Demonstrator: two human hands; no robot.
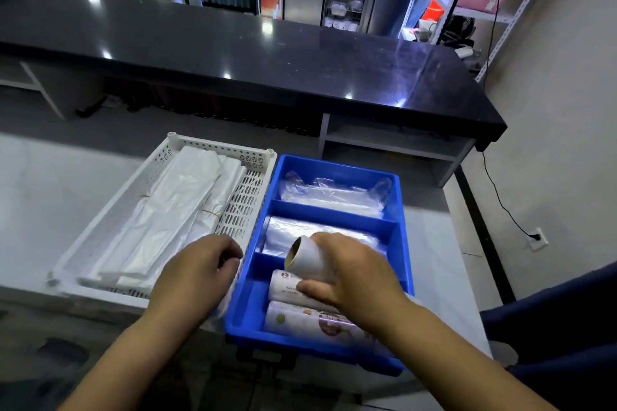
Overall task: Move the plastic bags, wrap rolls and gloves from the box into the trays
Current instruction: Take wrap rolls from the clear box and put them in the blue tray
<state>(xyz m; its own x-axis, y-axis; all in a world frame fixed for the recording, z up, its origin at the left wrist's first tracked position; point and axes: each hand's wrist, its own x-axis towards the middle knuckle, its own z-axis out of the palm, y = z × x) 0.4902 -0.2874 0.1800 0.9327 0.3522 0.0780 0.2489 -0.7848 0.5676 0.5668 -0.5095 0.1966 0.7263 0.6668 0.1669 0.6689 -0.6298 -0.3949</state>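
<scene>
No lettering can be read with any certainty. The two wrap rolls lying in the near compartment of the blue tray [402, 210] carry print: the upper roll [293, 292] has a small round mark and lines of brownish characters, and the lower roll [320, 322] has coloured round pictures with red-brown characters. All of it is too blurred to make out.

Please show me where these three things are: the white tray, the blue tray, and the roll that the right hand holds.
white tray [213, 146]: head view, on its perforated far rim.
blue tray [334, 214]: head view, on the far divider wall.
roll [309, 260]: head view, on its white side, near the open core end.
</scene>
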